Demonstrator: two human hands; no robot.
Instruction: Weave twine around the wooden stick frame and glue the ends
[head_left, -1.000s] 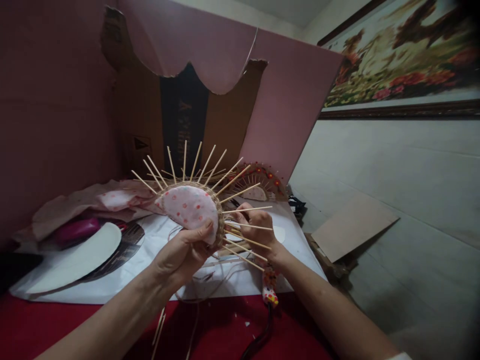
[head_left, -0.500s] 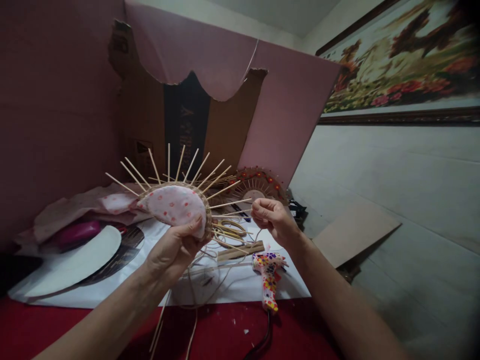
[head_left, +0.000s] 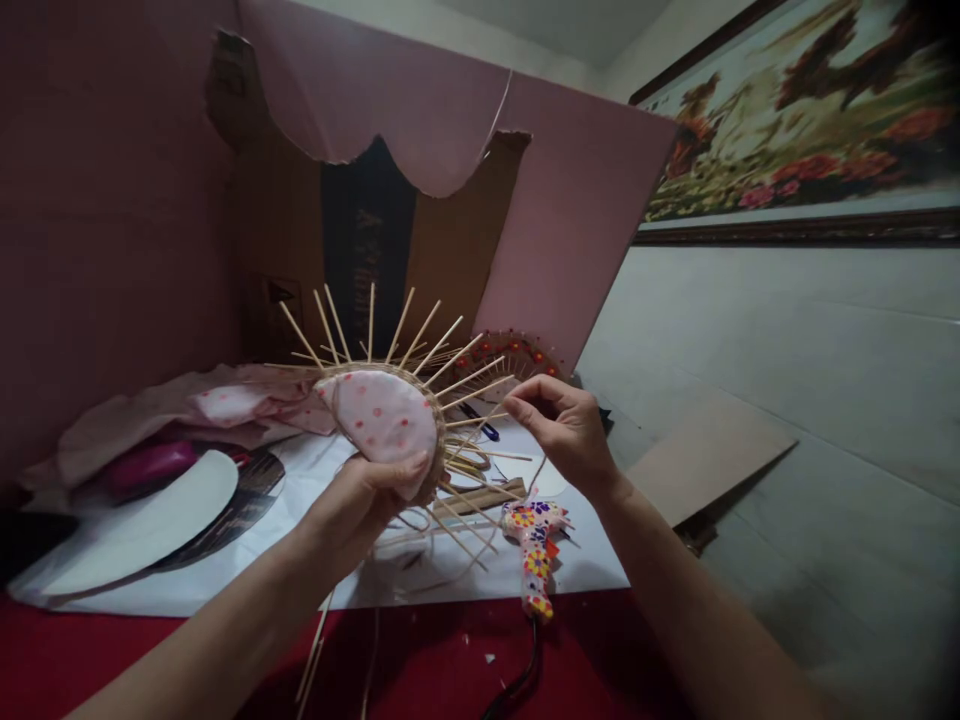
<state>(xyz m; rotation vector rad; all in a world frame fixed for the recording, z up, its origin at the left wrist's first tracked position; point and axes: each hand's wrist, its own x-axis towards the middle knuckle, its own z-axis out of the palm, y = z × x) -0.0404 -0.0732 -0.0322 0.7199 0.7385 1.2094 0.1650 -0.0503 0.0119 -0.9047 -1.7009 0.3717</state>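
My left hand [head_left: 375,495] is closed on a half-round piece [head_left: 386,415] covered in white fabric with red-orange dots. Brown twine edges its curved rim, and several thin wooden sticks [head_left: 420,330] fan outward from it. The thumb presses on the fabric face. At the sticks' right-hand tips, my right hand [head_left: 566,430] pinches thumb and forefinger together on what looks like a strand of twine [head_left: 538,470], which shows below the hand. The exact grip at the fingertips is too small to make out.
A flower-patterned glue gun [head_left: 536,550] lies on white paper [head_left: 300,500], its cord trailing over the red cloth [head_left: 420,660]. Scissors [head_left: 469,458], a brown strip [head_left: 480,498] and a white curved piece [head_left: 157,525] lie around. A beaded stick fan [head_left: 517,350] stands behind, before a pink board [head_left: 577,220].
The half-round piece has turned clockwise and shifted right in my left hand, its sticks swinging round. My right hand has moved slightly right, still pinching.
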